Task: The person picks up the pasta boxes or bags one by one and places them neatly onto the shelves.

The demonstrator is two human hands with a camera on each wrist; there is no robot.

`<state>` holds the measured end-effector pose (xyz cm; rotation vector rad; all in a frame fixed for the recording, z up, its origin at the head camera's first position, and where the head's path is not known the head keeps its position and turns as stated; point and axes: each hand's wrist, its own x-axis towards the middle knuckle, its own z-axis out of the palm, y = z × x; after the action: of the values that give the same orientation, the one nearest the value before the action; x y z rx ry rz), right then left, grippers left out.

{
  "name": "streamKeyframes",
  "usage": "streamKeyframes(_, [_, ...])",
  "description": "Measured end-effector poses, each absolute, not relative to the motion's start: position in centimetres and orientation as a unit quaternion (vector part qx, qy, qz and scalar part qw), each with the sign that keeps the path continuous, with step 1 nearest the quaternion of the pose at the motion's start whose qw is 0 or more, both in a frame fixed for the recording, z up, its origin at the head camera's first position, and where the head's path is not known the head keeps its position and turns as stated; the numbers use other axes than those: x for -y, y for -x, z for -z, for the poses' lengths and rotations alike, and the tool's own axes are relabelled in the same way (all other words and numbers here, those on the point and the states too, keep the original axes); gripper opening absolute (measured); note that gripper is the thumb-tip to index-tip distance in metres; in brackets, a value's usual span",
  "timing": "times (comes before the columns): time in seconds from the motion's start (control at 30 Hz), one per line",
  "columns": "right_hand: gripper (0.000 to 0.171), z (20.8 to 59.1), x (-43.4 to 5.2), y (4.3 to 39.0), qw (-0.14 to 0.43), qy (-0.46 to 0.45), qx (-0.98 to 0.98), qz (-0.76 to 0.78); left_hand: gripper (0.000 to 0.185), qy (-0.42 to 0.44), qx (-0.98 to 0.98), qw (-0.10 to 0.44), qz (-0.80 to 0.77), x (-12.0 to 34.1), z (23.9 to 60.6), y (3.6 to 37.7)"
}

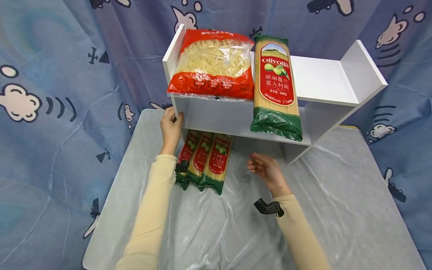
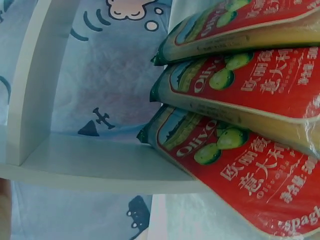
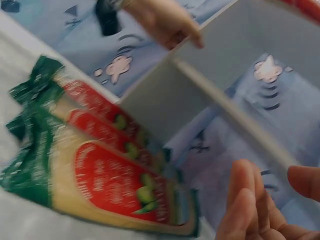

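left hand [image 1: 170, 128] fingers grip the shelf [image 1: 236, 116]; right hand [image 1: 266, 170] hovers empty, fingers loose.

white shelf [image 1: 324, 80]. fusilli bag [image 1: 212, 65]: red with a clear window, pale yellow pasta. spaghetti packs [image 1: 204, 159]: red labels, green ends, green olives printed. backdrop [image 1: 60, 75]: blue, white clouds and dark planes. desk [image 1: 337, 210] cover looks pale grey-white. sleeves [image 1: 152, 210] cream.

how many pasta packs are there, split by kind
spaghetti packs: 4, three lying under the shelf and one leaning on the shelf front
short pasta bag: 1, on the top shelf
total: 5
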<state>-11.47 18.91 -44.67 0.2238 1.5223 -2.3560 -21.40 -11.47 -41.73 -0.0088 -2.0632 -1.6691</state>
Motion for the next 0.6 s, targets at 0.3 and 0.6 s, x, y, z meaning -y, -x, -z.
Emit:
streamKeyframes(0.3, [0.023,49.1,-16.6,10.9,0.217,-0.108,-0.555,0.796,0.021,0.002,0.769,0.240,0.592,11.7,41.9,21.4])
streamKeyframes(0.6, [0.034,53.0,-14.4,9.6,0.240,-0.134,-0.609,0.745,0.022,0.003,0.769,0.243,0.591,11.6,41.9,21.3])
